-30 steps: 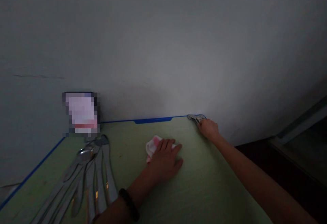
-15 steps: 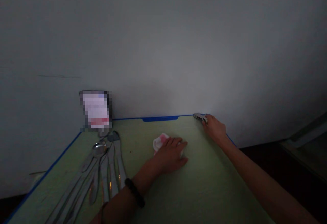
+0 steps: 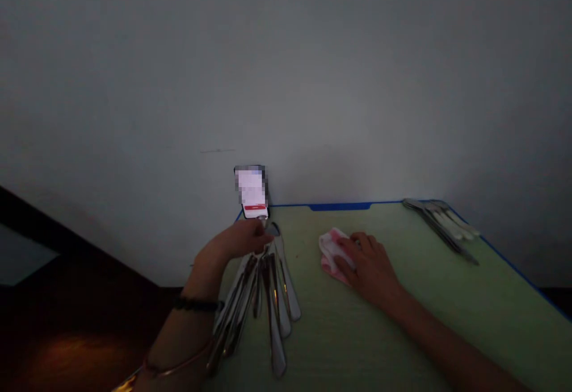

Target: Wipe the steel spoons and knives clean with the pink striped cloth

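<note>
At the far end of a loose pile of knives and other cutlery (image 3: 277, 320), my left hand (image 3: 235, 240) is closed with its fingers curled down. What lies between its fingertips is hidden, though a shiny metal end shows just beyond them. My right hand (image 3: 370, 267) lies over a crumpled pink and white cloth (image 3: 330, 252), its thumb and fingers around the cloth on the table. At the back right corner, a fanned group of silver cutlery (image 3: 440, 222) lies untouched by either hand.
A phone (image 3: 253, 192) with a lit, blurred screen leans against the grey wall (image 3: 313, 82) behind the pile. The pale green table (image 3: 339, 338) has a blue edge along the wall. Dark floor (image 3: 89, 332) shows at the left.
My right hand has let go of the cutlery at the right corner and come to the cloth. My left hand has left the cloth for the pile. The view has swung left.
</note>
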`<state>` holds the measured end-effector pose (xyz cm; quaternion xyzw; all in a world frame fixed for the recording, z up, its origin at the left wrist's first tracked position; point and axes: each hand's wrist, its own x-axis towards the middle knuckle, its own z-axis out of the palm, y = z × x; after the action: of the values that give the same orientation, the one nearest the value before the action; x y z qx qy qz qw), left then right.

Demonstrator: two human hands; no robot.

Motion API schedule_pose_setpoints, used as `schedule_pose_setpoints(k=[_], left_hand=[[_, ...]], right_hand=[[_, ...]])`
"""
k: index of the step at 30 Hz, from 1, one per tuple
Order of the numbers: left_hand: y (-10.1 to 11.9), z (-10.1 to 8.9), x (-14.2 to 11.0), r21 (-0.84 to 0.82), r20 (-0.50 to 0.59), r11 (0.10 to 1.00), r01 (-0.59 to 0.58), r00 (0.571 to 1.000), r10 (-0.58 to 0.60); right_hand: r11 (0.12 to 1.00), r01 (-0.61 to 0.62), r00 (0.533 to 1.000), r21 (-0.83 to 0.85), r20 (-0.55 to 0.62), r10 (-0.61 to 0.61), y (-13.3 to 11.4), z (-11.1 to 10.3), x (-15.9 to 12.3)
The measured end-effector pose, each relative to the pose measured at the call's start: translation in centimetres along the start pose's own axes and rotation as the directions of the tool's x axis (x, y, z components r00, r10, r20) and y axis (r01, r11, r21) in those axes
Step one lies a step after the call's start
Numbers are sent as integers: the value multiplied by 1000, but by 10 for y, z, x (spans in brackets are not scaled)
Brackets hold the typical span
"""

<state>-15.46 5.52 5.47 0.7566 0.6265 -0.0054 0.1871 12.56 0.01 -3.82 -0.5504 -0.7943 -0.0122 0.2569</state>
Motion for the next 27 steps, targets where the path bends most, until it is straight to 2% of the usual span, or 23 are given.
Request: schedule_pose_setpoints(k=[2, 5, 9, 16, 22, 27], left_hand=[[-19, -2, 3, -35, 51, 993, 109, 993, -107], [-29, 5, 7, -101, 117, 975, 198, 976, -186], [-30, 16, 12, -158, 95, 964, 213, 975, -200], [-41, 25, 16, -223, 64, 937, 269, 963, -261], [-45, 29, 19, -249, 45, 941, 227, 974, -223], [-38, 29, 22, -278, -4, 955, 101, 994, -106]], right_hand=[[1000, -17, 1000, -20, -7, 17, 4, 3, 3], [1000, 6, 1000, -26, -9, -7, 9, 4, 3], [999, 10, 1000, -44, -17, -10, 8, 4, 2], [999, 17, 1000, -51, -20, -18, 10, 6, 4], [1000, 3, 1000, -22, 5, -3, 10, 5, 3], [998, 60, 998, 7, 13, -60, 5, 4, 3]])
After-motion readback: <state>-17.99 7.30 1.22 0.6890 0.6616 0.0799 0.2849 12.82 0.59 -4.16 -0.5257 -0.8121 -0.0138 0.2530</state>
